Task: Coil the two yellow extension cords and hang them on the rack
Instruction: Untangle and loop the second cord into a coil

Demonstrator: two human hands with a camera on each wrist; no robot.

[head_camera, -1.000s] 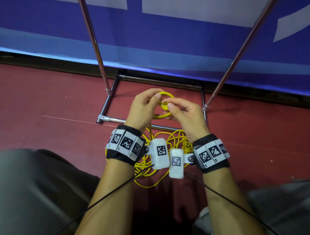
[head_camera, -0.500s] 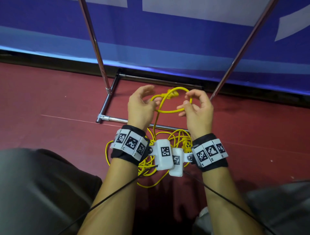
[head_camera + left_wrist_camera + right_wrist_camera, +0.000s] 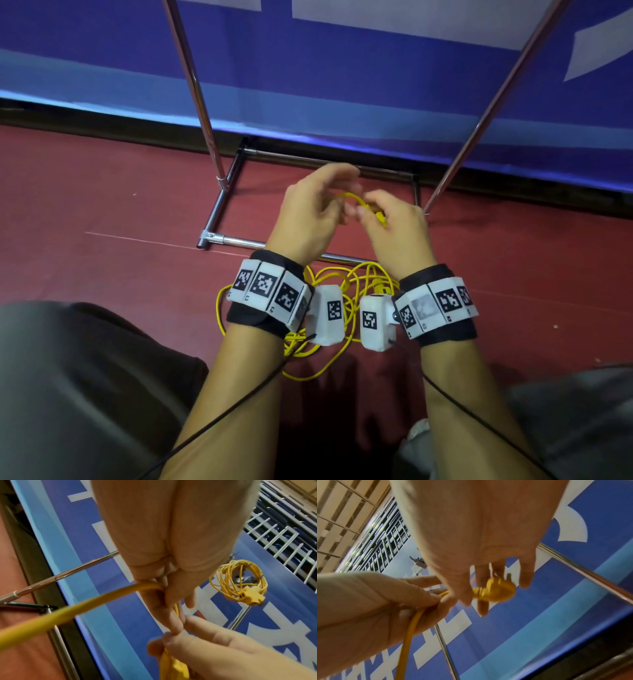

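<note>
One yellow extension cord [image 3: 342,294] lies in a loose tangle on the red floor below my wrists. Its end rises to my hands, held close together above the rack's base. My left hand [image 3: 337,205] grips the cord [image 3: 102,597] in curled fingers. My right hand [image 3: 371,214] pinches the yellow plug [image 3: 494,591] between thumb and fingers. A short loop [image 3: 352,198] shows between the hands. The second yellow cord [image 3: 238,581] hangs coiled on a rack hook, its socket block [image 3: 248,597] dangling; only the left wrist view shows it.
The chrome rack has two slanted poles [image 3: 195,96] [image 3: 486,113] and a rectangular base frame [image 3: 239,241] on the floor. A blue banner [image 3: 342,85] stands right behind it. My knees [image 3: 68,377] flank the cord pile.
Half a second ago my hands were apart with a wide loop between them. They have come together again, the loop is small, and the right hand has the plug.
</note>
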